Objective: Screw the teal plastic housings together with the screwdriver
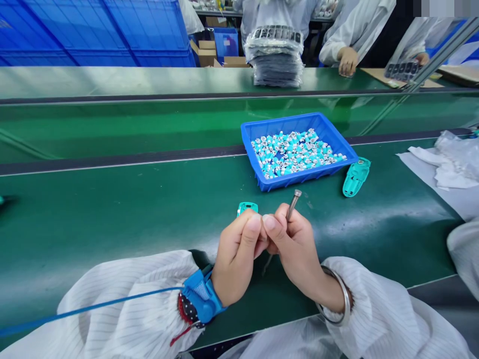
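My left hand (pixel 239 254) and my right hand (pixel 294 249) meet above the green work surface, thumbs side by side. Both are closed in a pinch, and whatever sits between the fingertips is too small or hidden to name. Across my right hand runs a slim metal tool (pixel 294 203), its blunt end up and its thin end pointing down below the fingers. A teal plastic shell (pixel 247 206) shows just beyond my left fingers, partly covered by them; I cannot tell whether they touch it. A blue wrist strap with a cord is on my left wrist.
Beyond my hands, a blue tray (pixel 269 185) holds many small teal-and-white parts. Another teal shell (pixel 356 177) lies at its right corner. White sheets and plastic (pixel 449 164) lie at right. Across the dividers, co-workers stand near a stack of bagged parts (pixel 277 62).
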The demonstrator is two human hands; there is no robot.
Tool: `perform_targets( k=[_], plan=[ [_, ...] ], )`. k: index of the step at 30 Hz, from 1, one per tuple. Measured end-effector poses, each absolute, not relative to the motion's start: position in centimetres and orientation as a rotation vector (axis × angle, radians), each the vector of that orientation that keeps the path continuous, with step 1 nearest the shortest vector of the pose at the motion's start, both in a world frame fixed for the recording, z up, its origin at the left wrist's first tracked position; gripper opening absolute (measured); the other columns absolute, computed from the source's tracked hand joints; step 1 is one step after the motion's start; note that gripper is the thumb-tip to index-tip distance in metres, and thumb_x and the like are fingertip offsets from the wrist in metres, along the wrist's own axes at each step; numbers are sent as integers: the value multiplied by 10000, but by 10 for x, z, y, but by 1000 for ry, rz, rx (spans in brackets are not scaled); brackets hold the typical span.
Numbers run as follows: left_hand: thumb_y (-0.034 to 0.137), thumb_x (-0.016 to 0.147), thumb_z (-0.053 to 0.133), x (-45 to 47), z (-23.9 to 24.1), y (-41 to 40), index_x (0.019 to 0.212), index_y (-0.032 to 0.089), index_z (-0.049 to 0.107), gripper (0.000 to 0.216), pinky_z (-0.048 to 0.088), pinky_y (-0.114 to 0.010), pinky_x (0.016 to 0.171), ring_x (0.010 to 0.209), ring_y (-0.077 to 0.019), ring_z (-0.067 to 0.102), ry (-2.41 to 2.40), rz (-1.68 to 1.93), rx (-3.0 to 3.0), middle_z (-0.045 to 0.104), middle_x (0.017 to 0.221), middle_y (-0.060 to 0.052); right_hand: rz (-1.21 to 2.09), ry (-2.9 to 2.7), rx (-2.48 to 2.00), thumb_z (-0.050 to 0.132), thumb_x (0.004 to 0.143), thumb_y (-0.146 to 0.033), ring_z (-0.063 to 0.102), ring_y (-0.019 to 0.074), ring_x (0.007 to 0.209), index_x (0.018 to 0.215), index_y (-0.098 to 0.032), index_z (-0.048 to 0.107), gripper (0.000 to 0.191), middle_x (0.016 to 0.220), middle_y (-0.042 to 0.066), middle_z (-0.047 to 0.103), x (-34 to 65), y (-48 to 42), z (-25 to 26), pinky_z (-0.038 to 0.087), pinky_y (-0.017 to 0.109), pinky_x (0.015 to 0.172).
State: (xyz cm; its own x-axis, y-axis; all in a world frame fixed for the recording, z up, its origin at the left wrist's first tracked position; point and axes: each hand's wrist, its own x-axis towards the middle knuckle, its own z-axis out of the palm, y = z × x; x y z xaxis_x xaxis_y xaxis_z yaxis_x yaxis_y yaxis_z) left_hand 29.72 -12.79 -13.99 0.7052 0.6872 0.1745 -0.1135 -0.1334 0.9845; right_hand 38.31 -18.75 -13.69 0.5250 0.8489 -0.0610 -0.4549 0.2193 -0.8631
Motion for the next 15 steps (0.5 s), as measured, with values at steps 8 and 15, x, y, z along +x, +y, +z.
perform_targets(
  k=[8, 15],
  plan=[
    [354, 951, 320, 298, -138, -128, 605, 170, 375, 396, 319, -241, 525, 494, -74, 313, 472, 749, 1600, 353, 540, 36, 963, -435, -983, 677, 739, -325, 373, 10, 422, 617, -181, 321, 403, 511, -91, 416, 382, -188, -137, 268, 131, 380],
    [356, 951, 319, 299, -137, -127, 601, 172, 374, 400, 326, -243, 531, 484, -72, 308, 462, 750, 1623, 352, 536, 40, 970, -419, -1009, 688, 721, -352, 352, 12, 417, 617, -184, 319, 419, 500, -97, 384, 382, -188, -137, 280, 136, 386]
  ],
)
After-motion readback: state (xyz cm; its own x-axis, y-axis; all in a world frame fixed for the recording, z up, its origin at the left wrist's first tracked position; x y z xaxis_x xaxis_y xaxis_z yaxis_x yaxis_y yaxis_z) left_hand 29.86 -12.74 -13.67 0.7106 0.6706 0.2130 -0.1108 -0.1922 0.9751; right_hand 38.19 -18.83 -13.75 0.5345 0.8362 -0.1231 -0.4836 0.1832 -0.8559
